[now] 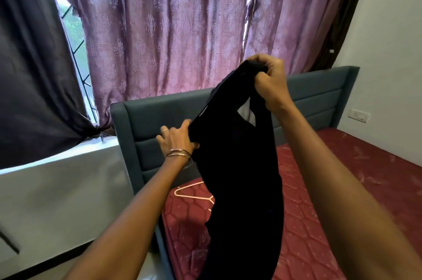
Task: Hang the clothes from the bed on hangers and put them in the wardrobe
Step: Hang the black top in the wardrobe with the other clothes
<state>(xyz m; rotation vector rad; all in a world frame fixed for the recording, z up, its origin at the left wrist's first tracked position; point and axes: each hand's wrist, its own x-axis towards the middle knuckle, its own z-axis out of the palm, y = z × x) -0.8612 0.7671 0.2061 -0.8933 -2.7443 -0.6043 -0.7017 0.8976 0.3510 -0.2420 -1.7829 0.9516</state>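
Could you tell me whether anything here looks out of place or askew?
Nothing looks damaged. The hanger lies unused on the mattress, partly hidden behind the black garment both hands hold up.

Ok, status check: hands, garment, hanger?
Both hands, left hand and right hand, grip black garment, held up. Pink hanger on mattress, untouched. Nothing blocking.
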